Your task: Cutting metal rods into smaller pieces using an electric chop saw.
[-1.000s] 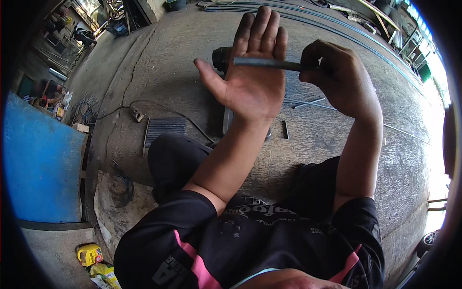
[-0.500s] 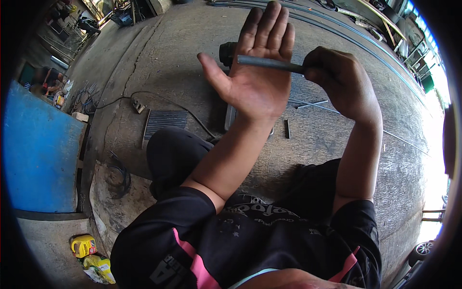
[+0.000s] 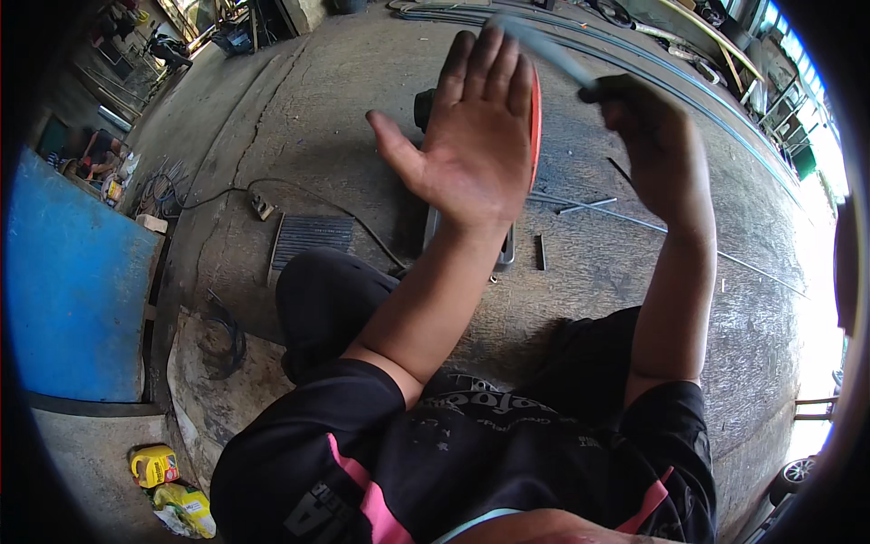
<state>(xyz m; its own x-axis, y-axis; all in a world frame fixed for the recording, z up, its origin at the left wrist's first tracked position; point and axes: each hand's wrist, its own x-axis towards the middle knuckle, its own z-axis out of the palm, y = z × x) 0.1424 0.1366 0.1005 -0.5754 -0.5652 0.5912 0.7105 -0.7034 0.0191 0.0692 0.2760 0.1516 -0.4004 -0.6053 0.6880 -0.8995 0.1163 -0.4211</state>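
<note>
My left hand (image 3: 478,150) is raised, palm toward me, fingers stretched out and thumb apart, with nothing in it. Its fingertips are blackened. Up and to the right, my right hand (image 3: 657,145) grips one end of a short grey metal bar (image 3: 551,53), which slants up and left past the left fingertips. The bar is smeared by motion, and I cannot tell whether it touches them. Behind my left hand stands a machine, mostly hidden; its red-orange edge (image 3: 536,127) and part of its metal base (image 3: 508,252) show.
A row of short dark bars (image 3: 313,234) lies on the floor at left, near a cable (image 3: 317,189). One short dark piece (image 3: 541,252) lies beside the machine base. Thin rods (image 3: 589,207) cross at right. A blue panel (image 3: 77,281) and yellow jug (image 3: 154,465) are far left.
The bar has swung from lying across my left palm to above the fingertips, its free end rising. My left hand has shifted slightly left and down, uncovering the red-orange edge behind it.
</note>
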